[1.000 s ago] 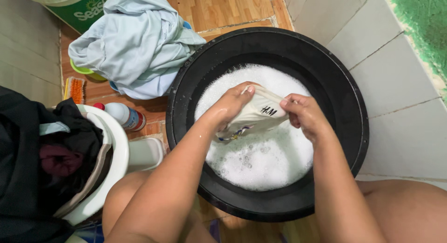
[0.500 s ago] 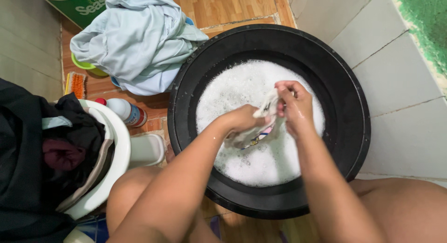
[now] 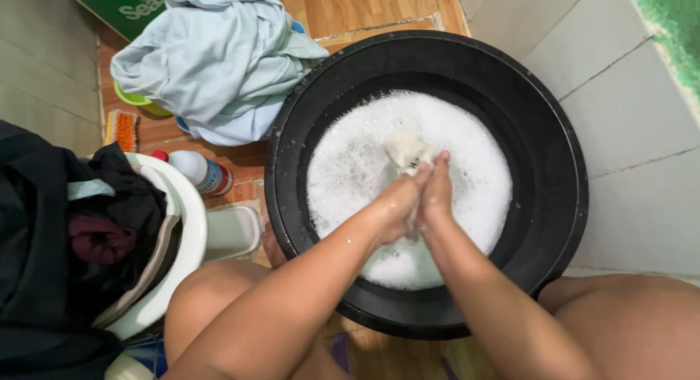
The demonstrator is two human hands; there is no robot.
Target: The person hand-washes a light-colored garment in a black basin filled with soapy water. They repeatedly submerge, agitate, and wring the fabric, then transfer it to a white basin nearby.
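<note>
Left hand (image 3: 397, 204): closed, palm turned toward the other hand, fingers stretched forward and pressing the pale cloth (image 3: 406, 151) against the right hand.
Right hand (image 3: 436, 196): closed the same way, palm to palm with the left, so that the two hands touch along their length with the cloth pinched between them.
Grip: both hands clamp the cloth; the fingers lie flat and together, not curled into fists.
Pale cloth: a cream bunch sticks out just beyond the fingertips, on the far side of the hands, resting on the foam; the part between the palms is hidden.
Foam (image 3: 467, 169): white suds all round and under the hands, covering the water.
Black basin (image 3: 554, 147): wide and round, on the floor; the hands sit near its middle, above the suds.
Forearms: wet, coming in from the near side over the basin's rim.
Light blue garment (image 3: 211, 59): heaped on the floor, beyond and to the left of the hands, touching the basin's rim.
White bottle (image 3: 198, 172): lying left of the basin, well apart from the hands.
White tub (image 3: 186, 227): far left, holding dark clothes (image 3: 73, 241).
Orange brush (image 3: 125, 131): on the floor left of the bottle.
</note>
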